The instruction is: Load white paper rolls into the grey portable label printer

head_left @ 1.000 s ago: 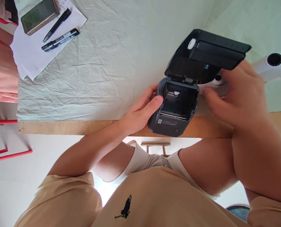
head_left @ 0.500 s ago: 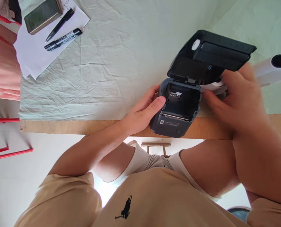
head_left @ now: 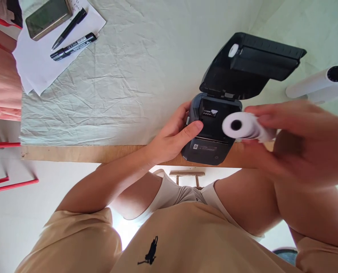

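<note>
At the table's near edge, the left hand grips the open printer, and the roll, half hidden by the lid a moment ago, is now pinched in the right hand near the printer, so both hands are full.

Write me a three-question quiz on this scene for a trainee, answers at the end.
1. What does the right hand hold?
A. scissors
B. a white roll
C. a screwdriver

2. True or false: the dark device in the left hand has its lid open.

3. Fill in the blank: the pen and the marker lie on ____.

Key: 1. B. 2. True. 3. white paper.
</note>
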Available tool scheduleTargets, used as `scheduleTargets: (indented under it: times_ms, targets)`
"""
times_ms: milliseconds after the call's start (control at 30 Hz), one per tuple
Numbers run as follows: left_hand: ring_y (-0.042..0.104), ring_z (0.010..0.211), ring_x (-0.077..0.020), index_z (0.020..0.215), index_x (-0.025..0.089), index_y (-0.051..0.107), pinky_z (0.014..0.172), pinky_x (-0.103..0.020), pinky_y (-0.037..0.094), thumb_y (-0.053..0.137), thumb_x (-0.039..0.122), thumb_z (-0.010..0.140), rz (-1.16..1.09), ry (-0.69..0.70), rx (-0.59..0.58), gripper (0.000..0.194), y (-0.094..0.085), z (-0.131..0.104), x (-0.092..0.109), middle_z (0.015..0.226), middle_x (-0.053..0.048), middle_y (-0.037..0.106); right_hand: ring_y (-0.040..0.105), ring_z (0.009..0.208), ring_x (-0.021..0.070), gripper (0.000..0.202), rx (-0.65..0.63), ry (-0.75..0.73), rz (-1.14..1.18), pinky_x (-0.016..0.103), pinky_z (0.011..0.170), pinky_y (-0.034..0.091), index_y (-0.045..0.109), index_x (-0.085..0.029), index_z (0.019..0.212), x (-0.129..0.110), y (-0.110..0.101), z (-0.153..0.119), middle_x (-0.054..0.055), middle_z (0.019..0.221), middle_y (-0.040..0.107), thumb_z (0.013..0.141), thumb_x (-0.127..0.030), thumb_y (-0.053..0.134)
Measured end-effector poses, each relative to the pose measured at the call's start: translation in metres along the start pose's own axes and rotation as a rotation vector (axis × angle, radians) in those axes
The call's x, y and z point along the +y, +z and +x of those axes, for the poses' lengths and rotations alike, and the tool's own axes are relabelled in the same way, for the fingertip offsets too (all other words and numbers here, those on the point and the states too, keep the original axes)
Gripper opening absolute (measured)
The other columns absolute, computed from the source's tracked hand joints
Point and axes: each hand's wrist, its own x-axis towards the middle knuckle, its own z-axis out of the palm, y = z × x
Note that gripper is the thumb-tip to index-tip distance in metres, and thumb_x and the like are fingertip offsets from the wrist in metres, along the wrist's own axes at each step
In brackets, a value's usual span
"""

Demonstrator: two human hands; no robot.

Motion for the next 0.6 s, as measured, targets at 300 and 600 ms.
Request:
scheduleTargets:
  times_ms: [300,600]
  targets:
    - [0.077,0.170,-0.0425,0.167,0.028,0.074,0.144,-0.055,0.067,0.094,0.087,0.106,0.026,0.049,-0.040,0.087,-0.006,0.000,-0.006,0.174,-0.014,0.083,0.099,0.100,0.0254,0.027,0.160,-0.257,-0.143,0.046,0.083,0.078,0.076,-0.034,0.119,-0.026,0.041,0.025,-0.005,0.122,0.100,0.113,-0.009,0.081]
    - [0.074,0.176,-0.0439,0.167,0.026,0.075,0.148,-0.057,0.064,0.095,0.081,0.108,0.012,0.037,-0.041,0.083,-0.005,-0.001,-0.004,0.180,-0.016,0.080,0.094,0.102,0.0251,0.034,0.161,-0.291,-0.009,0.048,0.084,0.069,0.080,-0.034,0.107,-0.023,0.040,0.022,-0.008,0.109,0.096,0.105,-0.001,0.084]
